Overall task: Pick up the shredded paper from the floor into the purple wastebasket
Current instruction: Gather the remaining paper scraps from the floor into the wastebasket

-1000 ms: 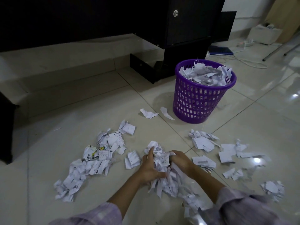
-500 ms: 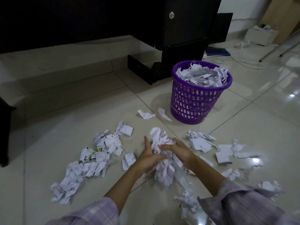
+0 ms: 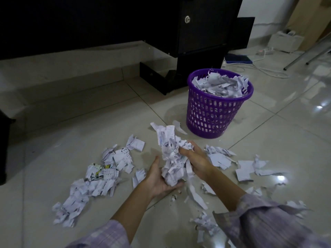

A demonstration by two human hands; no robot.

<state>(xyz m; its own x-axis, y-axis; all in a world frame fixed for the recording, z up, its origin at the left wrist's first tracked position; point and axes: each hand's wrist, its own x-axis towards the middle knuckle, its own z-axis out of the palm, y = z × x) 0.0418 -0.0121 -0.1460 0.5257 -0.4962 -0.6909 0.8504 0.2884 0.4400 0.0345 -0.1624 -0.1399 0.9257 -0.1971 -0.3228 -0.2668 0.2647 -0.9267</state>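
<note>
Clutching a wad of shredded paper between them, the left hand cups it from below and the right hand grips its side; both are raised above the tiled floor. Loose scraps lie scattered around; the purple wastebasket stands just beyond, heaped with paper.

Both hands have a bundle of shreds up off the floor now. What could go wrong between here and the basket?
1. The loose bundle of white shredded paper is only cupped by the left hand and right hand; dangling strips may drop.
2. The purple plastic mesh wastebasket is already heaped to its rim, so new shreds may spill over.
</note>
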